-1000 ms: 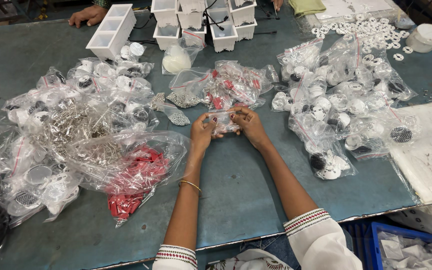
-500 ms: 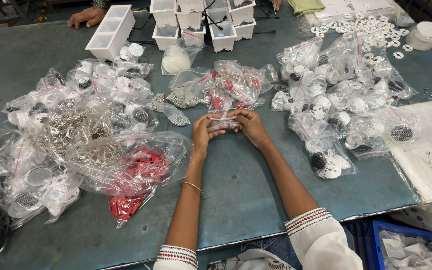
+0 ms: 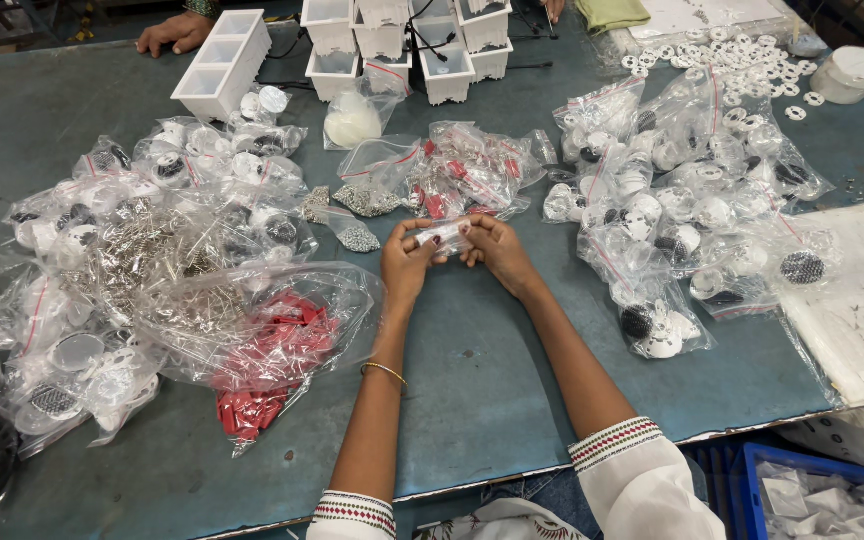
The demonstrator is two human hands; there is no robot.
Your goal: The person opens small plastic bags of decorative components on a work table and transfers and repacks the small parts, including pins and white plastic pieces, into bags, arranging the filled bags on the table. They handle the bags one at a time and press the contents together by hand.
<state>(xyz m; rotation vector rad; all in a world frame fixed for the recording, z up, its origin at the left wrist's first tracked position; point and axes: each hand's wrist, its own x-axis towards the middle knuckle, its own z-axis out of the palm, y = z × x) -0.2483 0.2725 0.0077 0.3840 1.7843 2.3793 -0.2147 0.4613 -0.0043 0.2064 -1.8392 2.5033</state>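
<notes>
Two hands meet over the middle of the grey-green bench, and between them they hold one small clear plastic bag with bits of red and white inside. The left hand pinches the bag's left end with its fingers curled in; the right hand closes on the right end, thumb on top. Both forearms run up from the near edge, wrists slightly bent, and one thin gold bangle circles the left wrist.

One large crinkled clear bag of red parts lies just left of the left forearm, and a heap of thin metal wire pieces lies further left. Heaps of small glossy bags with round white and black parts sit on the right; their number cannot be told. White open plastic trays stand along the far edge, at least five of them. One other person's hand rests on the bench at the far left.
</notes>
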